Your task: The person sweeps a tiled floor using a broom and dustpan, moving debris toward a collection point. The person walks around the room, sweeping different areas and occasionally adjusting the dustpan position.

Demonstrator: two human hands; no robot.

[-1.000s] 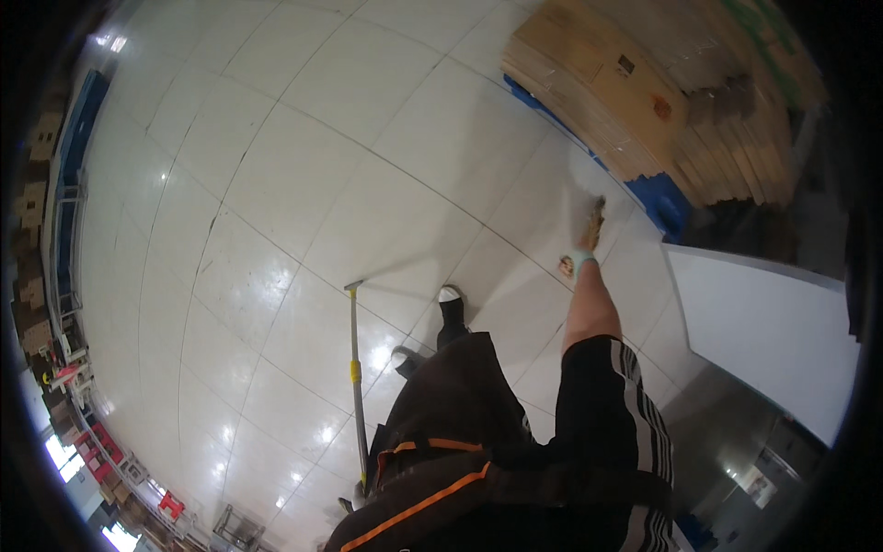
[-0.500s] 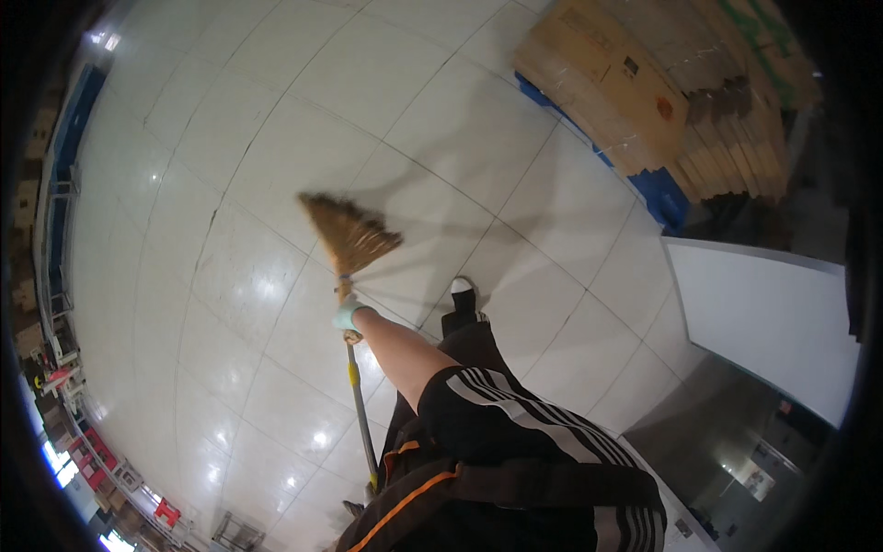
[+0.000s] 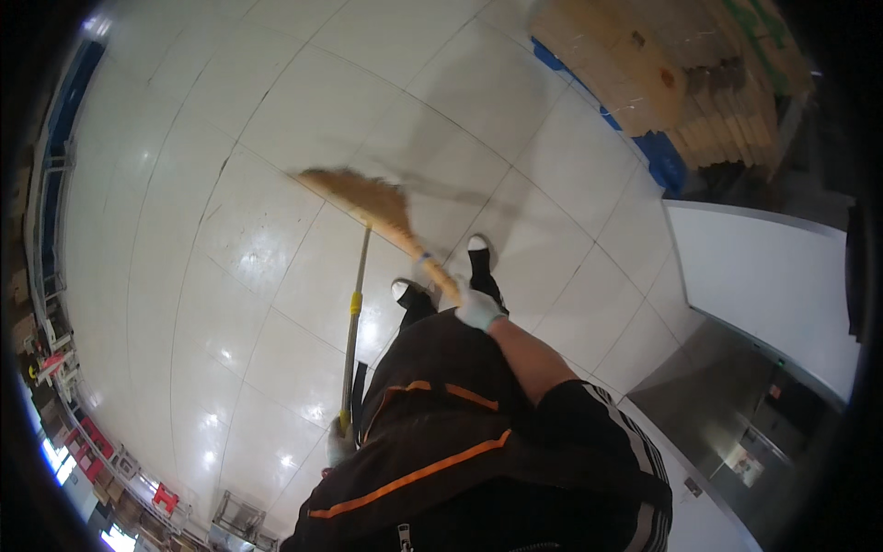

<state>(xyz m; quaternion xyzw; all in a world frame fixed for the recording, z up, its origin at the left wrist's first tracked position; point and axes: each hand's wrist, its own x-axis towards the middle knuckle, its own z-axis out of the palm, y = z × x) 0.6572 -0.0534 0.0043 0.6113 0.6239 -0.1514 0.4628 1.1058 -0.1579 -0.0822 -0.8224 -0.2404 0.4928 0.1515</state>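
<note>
We see a pale-gloved right hand [image 3: 478, 310] wrapped around the stick of a tan, fan-shaped straw broom [image 3: 368, 198], its blurred head between ten and eleven o'clock from the grip. A partly hidden left hand [image 3: 341, 443] appears closed around a slim grey pole with yellow fittings [image 3: 352, 345], angled toward twelve. We judge the broom light, springy-tipped, best held by its stiff stick.

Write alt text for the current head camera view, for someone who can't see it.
A person's gloved right hand holds a straw-coloured broom, while the left hand grips a grey-and-yellow pole. Below is a pale tiled floor, with stacked cardboard at upper right.
</note>
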